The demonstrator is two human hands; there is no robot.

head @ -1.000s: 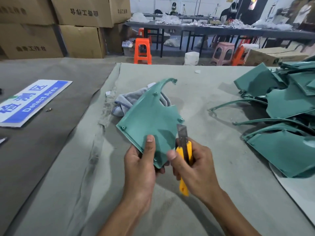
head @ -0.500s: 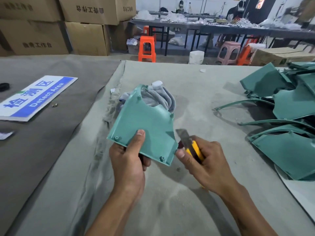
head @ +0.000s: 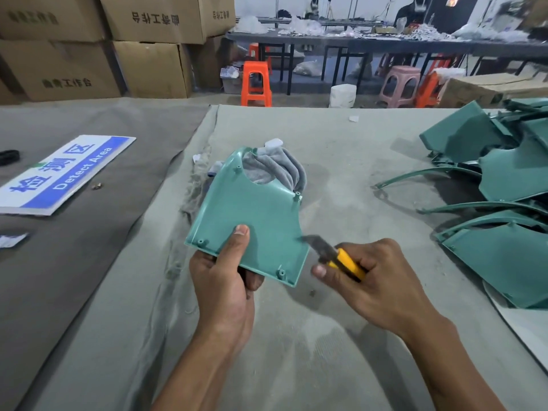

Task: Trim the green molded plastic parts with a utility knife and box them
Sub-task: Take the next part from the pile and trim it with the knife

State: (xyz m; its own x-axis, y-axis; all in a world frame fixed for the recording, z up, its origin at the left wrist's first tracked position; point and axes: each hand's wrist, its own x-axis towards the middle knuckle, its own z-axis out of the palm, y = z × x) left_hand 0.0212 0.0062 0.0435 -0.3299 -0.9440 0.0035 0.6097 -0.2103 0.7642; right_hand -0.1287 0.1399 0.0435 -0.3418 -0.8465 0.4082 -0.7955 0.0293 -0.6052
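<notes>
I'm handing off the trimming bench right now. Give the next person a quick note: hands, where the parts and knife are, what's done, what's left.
Left hand grips the green part by its near edge, held above the table.
Right hand holds the yellow utility knife, blade out, tip at the part's right edge.
Pile of green parts lies on the right of the table.
No part is seen boxed.
Left: finish this edge, trim the pile, box everything.
</notes>
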